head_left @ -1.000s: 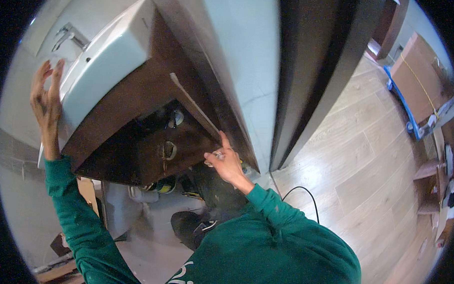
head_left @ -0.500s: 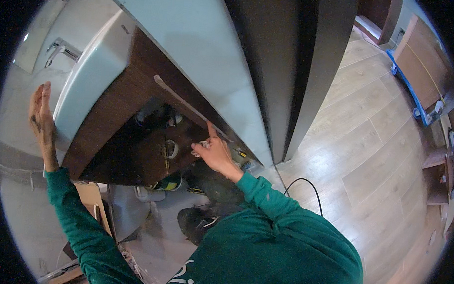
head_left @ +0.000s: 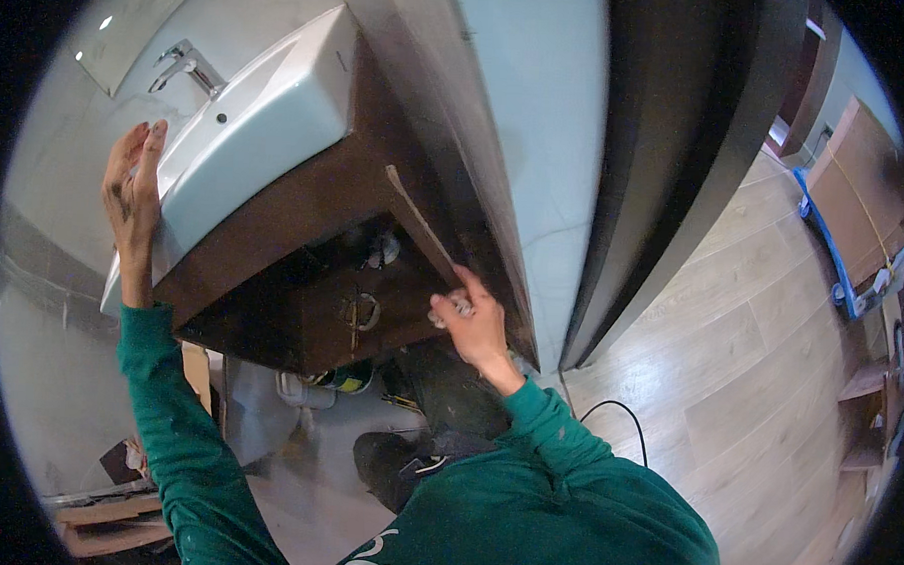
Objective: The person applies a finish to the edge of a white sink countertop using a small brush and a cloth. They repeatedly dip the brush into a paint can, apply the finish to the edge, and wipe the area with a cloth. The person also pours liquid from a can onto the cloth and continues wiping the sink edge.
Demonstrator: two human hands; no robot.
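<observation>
A white washbasin (head_left: 263, 131) sits on a dark brown wood cabinet (head_left: 260, 211) whose front is open, with pipes in shadow inside. My left hand (head_left: 135, 192) rests at the basin's front rim, fingers stretched out and holding nothing. At the open front's right edge, my right hand (head_left: 482, 328) is closed around a crumpled whitish wad (head_left: 453, 308); whether it is cloth or paper I cannot tell. Its index finger touches the lower end of a pale, rough-edged strip (head_left: 421, 222) running along the cabinet's edge.
A chrome faucet (head_left: 189, 66) stands on the basin. Beneath the cabinet are a dark bucket (head_left: 351, 377) and a white container (head_left: 304, 390). Right of the cabinet, a pale wall edge meets a dark door frame (head_left: 665, 180). A black cable (head_left: 627, 413) curves over the floor; boards lean at far right.
The whole view has shifted, so basin and cabinet appear farther right and more of the basin shows. Both hands keep nearly the same places on them; my right hand still grips the wad.
</observation>
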